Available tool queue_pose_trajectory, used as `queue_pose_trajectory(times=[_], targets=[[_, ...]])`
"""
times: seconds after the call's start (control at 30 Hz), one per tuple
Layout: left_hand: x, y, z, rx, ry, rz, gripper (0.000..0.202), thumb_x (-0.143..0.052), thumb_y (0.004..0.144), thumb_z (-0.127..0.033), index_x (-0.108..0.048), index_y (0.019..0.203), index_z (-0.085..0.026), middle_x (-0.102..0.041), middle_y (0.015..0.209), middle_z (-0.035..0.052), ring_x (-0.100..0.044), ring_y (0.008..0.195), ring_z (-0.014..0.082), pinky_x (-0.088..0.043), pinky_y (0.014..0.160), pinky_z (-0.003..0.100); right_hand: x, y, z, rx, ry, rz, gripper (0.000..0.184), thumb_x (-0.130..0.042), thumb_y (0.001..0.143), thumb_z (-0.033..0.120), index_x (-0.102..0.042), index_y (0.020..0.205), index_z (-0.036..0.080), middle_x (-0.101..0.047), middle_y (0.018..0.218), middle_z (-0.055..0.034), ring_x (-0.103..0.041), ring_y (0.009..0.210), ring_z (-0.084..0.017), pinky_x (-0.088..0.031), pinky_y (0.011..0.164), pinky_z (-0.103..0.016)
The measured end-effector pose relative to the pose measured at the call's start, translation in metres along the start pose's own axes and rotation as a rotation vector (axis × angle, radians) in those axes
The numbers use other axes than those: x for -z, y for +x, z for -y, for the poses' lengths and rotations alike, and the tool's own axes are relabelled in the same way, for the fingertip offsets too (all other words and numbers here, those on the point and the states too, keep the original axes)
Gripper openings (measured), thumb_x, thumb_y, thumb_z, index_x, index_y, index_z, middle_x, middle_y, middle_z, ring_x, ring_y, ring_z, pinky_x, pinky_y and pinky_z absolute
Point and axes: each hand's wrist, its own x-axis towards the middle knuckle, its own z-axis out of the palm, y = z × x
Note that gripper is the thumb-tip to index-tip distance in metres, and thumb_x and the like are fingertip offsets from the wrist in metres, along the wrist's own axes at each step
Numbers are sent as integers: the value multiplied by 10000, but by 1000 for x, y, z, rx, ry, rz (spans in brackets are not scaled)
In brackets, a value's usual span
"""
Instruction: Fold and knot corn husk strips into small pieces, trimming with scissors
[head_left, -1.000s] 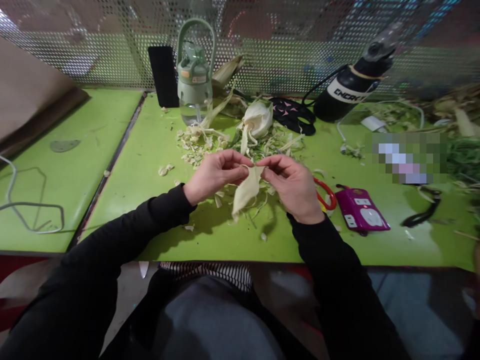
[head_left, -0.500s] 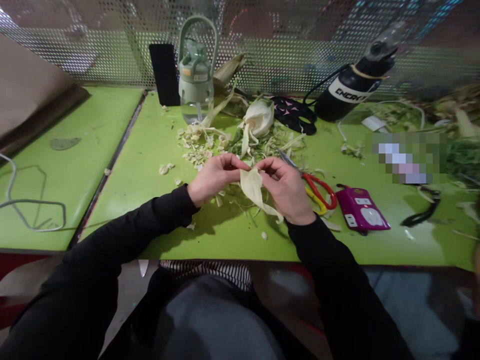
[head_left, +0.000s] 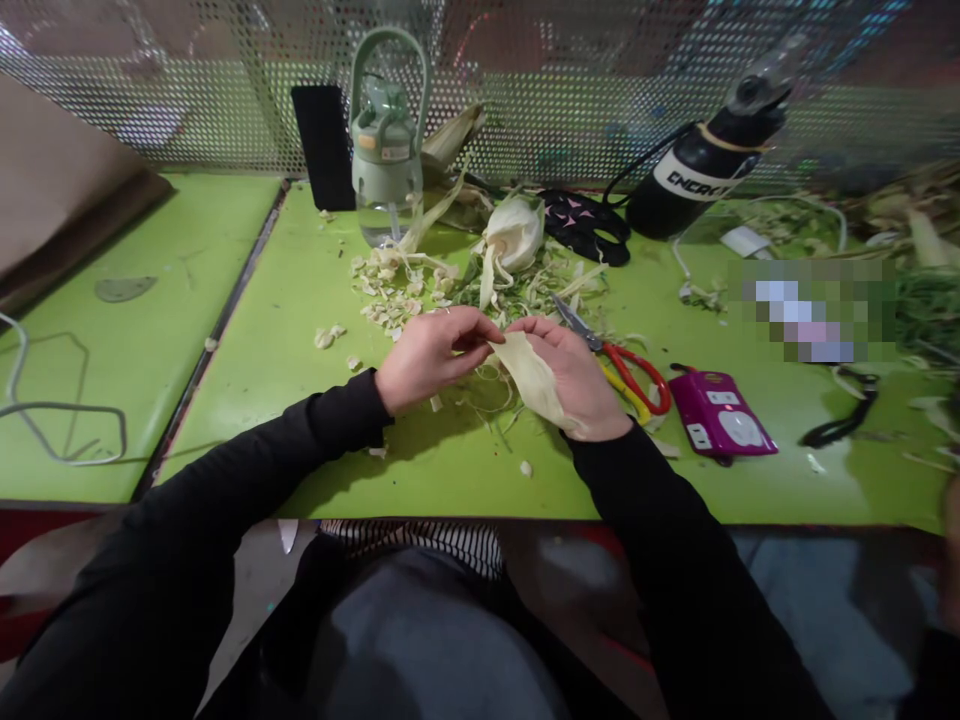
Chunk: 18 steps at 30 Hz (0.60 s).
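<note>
A pale corn husk strip stretches from the fingertips of my left hand across the palm of my right hand. My left thumb and index finger pinch its upper end. The right hand supports the strip, its fingers partly hidden behind it. Just beyond both hands lie green and cream trimmings and a whitish husk bundle with loose curling strips. Scissors with red and yellow handles rest right beside my right hand.
A pale green water bottle and a black phone stand against the perforated metal screen. At the right are a black bottle, a purple power adapter and a pixelated patch. A brown paper bag lies left.
The husk strip now lies over my right palm and wrist instead of hanging between the hands. My right hand has turned its palm more upward. The view has shifted slightly.
</note>
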Motion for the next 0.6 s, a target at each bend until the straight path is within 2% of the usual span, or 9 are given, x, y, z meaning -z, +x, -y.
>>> queue_pose_trajectory(times=[0.07, 0.2, 0.3, 0.37, 0.47, 0.6], targets=[[1, 0, -4, 67, -101, 0, 79, -692, 771, -64, -670, 823, -120, -717, 786, 21, -632, 673, 85, -533, 679, 222, 0, -1, -1, 85, 0, 11, 196, -821, 713, 308, -668, 797, 219, -633, 766, 28, -554, 636, -96, -476, 604, -250], [1, 3, -15, 408, -479, 18, 52, -698, 798, -77, -657, 813, -107, -718, 762, 22, -678, 692, 106, -573, 734, 262, 3, -3, -2, 312, -184, 11, 127, -788, 787, 284, -719, 883, 236, -649, 803, 36, -557, 707, -86, -473, 689, -235], [1, 4, -21, 578, -574, 14, 108, -649, 865, -98, -684, 763, -91, -712, 728, 25, -664, 657, 80, -569, 741, 239, 3, -5, 1, 387, -309, 14, 121, -768, 828, 322, -717, 899, 239, -652, 810, 31, -561, 718, -96, -473, 690, -244], [2, 3, -22, 579, -592, 17, 125, -643, 876, -96, -690, 761, -87, -705, 713, 19, -660, 645, 71, -563, 712, 216, 2, -7, 2, 407, -353, 2, 157, -765, 836, 367, -701, 883, 232, -638, 794, 29, -550, 698, -101, -471, 669, -252], [2, 2, -20, 510, -634, 37, 83, -642, 864, -62, -666, 792, -97, -695, 706, 0, -663, 640, 65, -554, 677, 196, 0, -8, 2, 412, -400, -44, 220, -752, 845, 429, -676, 872, 223, -616, 770, 26, -531, 677, -106, -461, 642, -259], [3, 2, -15, 456, -607, 75, 77, -657, 870, -83, -605, 820, -110, -699, 733, 0, -669, 657, 62, -557, 680, 194, 1, -5, -2, 362, -360, -95, 291, -744, 837, 491, -649, 839, 216, -592, 731, 29, -513, 648, -105, -443, 602, -256]])
